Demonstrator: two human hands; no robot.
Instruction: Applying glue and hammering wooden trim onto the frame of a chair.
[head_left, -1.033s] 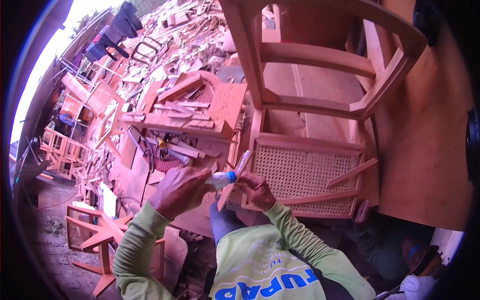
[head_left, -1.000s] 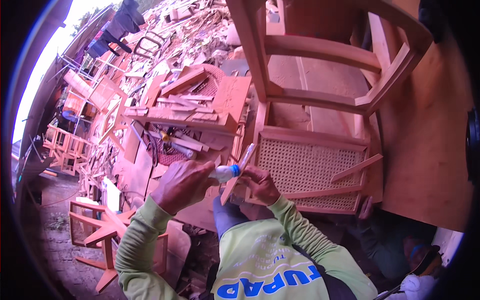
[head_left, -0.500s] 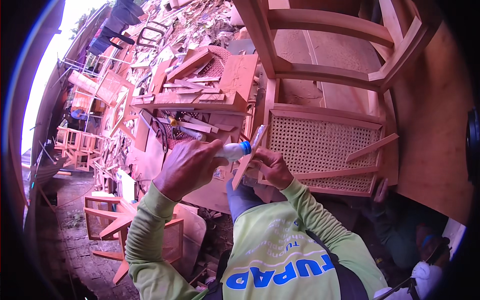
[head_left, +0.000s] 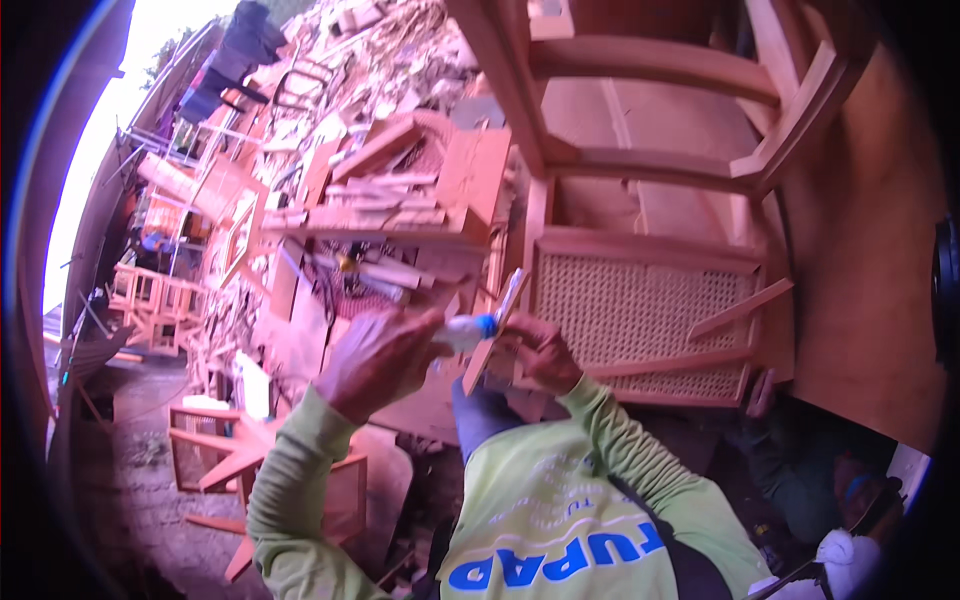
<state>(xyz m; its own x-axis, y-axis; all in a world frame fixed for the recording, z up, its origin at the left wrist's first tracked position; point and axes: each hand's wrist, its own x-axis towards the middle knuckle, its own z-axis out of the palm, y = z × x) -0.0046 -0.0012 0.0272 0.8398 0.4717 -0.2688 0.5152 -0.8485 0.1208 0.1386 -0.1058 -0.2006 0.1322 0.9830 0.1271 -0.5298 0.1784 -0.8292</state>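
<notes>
Near centre, I am keeping my left hand [head_left: 375,360] gripping the glue bottle [head_left: 462,331], its nozzle unmoved, while my right hand [head_left: 540,350] is pinching the wooden strip [head_left: 492,330].

We could not see most of the small white bottle [head_left: 462,331], since our left hand [head_left: 375,362] covered it. The wooden chair [head_left: 650,180] ran off the top edge, and the far woodpile [head_left: 330,130] blurred.
</notes>
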